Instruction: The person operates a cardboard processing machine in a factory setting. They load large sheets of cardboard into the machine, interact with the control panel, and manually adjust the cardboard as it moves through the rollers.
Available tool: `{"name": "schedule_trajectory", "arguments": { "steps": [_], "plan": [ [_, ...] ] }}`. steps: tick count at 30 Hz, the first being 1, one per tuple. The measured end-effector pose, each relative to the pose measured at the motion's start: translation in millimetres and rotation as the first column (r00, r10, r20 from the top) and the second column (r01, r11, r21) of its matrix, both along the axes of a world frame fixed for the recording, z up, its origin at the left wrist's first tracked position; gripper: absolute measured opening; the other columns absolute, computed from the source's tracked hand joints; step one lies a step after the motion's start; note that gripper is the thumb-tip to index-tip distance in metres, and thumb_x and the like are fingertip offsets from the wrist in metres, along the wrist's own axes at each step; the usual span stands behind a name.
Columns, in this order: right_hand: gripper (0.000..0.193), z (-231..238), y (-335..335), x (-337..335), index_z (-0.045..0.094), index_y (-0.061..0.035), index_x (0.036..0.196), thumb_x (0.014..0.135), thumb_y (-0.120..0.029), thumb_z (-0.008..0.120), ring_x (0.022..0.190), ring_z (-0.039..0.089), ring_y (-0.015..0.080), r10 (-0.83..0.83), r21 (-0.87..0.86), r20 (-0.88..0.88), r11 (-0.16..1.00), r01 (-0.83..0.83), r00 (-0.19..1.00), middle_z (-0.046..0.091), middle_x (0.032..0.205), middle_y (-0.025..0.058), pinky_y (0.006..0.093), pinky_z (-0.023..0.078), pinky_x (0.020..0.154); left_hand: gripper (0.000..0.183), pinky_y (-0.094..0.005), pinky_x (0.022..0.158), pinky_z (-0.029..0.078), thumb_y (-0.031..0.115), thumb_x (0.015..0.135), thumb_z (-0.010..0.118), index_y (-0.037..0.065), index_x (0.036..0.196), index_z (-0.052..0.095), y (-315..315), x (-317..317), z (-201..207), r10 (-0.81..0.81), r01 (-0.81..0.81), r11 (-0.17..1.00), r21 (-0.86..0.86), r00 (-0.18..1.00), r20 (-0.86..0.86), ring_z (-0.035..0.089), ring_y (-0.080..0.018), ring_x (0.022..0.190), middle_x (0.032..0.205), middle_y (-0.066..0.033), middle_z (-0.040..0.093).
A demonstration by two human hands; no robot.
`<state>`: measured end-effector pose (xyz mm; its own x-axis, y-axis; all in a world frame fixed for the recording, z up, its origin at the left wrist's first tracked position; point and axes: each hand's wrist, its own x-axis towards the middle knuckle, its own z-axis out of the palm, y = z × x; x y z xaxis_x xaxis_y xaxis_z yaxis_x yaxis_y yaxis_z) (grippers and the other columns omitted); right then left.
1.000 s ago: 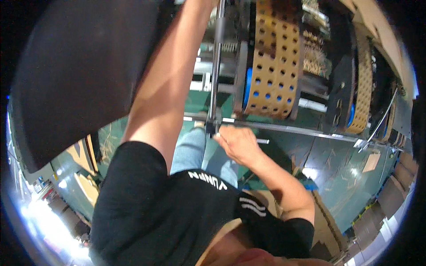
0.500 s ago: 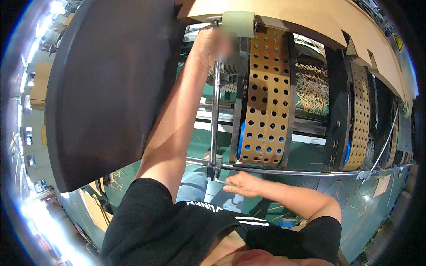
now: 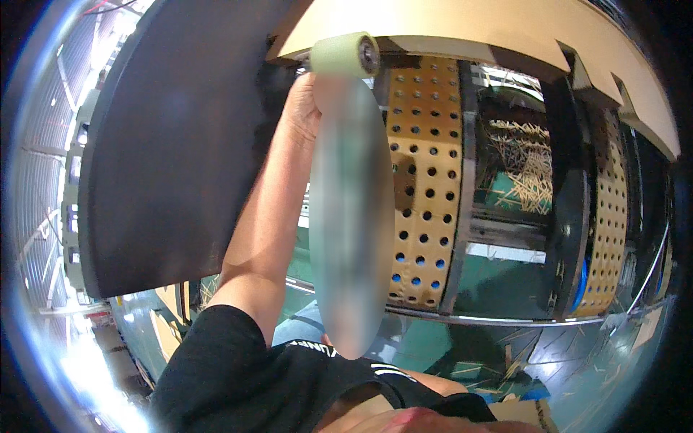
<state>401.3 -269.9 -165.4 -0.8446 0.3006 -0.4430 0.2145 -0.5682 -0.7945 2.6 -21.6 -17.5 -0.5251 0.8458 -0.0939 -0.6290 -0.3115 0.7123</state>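
Observation:
My left hand [image 3: 303, 107] is raised at arm's length just under a pale green roller [image 3: 338, 56], beside the edge of a large dark panel [image 3: 180, 151]. A long smear hides its fingers, so their grip does not show. The same smear covers the metal rod's place below the roller. My right hand [image 3: 345, 328] shows only as a blurred skin-toned patch low in that smear, near my shirt. What it holds or touches cannot be made out. Curved tan board [image 3: 447, 25] passes behind the roller.
Perforated tan belts [image 3: 426, 173] run between dark upright frames [image 3: 567, 166] on my right. A horizontal metal rail [image 3: 498, 319] crosses in front of them. Thin tan scraps [image 3: 523, 180] lie heaped between the belts, and more litter the green floor [image 3: 462, 346].
The view has shifted, with the roller now further left. My right hand, earlier at the rod's lower clamp with a bent metal tool, has come left and nearer my body into the blur.

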Motion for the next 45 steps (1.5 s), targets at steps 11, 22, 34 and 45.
{"name": "schedule_trajectory", "arguments": {
  "steps": [11,22,34,45],
  "plan": [
    [0.014,6.7,22.6,-16.2,0.056,-0.0023,0.087,0.085,-0.014,0.063,0.063,0.047,0.0141,-0.042,0.411,-0.122,0.907,0.089,0.992,0.051,0.068,0.0045,0.0321,0.04,0.055,0.029,-0.0342,0.055,0.045,0.031,0.086,0.057,0.002,0.089,0.062,6.5,-13.7,1.8,-0.045,-0.304,0.888,-0.346,0.689,-0.723,0.058,-0.0195,0.065,0.077,-0.0094,0.061],
    [0.038,46.4,4.4,-26.4,0.049,-0.0035,0.068,0.088,-0.033,0.063,0.049,0.043,0.0196,-0.593,0.797,-0.04,0.466,0.384,0.804,0.044,0.056,0.0103,0.034,0.036,0.047,0.046,-0.0431,0.086,0.048,0.005,0.067,0.067,0.001,0.111,0.054,-315.6,139.1,-7.4,-0.396,0.225,0.82,-0.526,-0.441,-0.806,0.055,-0.0363,0.106,0.115,-0.0179,0.057],
    [0.037,64.0,-24.5,-64.0,0.049,-0.0063,0.08,0.095,-0.039,0.044,0.076,0.056,0.0398,-0.918,0.987,0.149,0.16,0.0,0.367,0.059,0.081,0.0165,0.0493,0.043,0.064,0.052,-0.0433,0.077,0.051,0.031,0.07,0.073,0.006,0.111,0.056,-466.6,-53.2,-52.5,-0.901,-0.266,0.392,-0.88,-0.302,-0.31,0.063,-0.0341,0.09,0.096,-0.0162,0.065],
    [0.044,66.1,-41.4,-93.5,0.053,-0.0046,0.072,0.091,-0.044,0.049,0.072,0.057,0.0393,-0.987,0.99,0.139,0.14,0.008,0.077,0.059,0.074,0.0181,0.0487,0.043,0.064,0.035,-0.0493,0.078,0.049,0.03,0.079,0.062,0.002,0.1,0.057,-476.5,-87.5,-93.0,-0.87,-0.064,0.377,-0.924,-0.366,-0.329,0.062,-0.0421,0.088,0.09,-0.0264,0.064]
  ]
}}
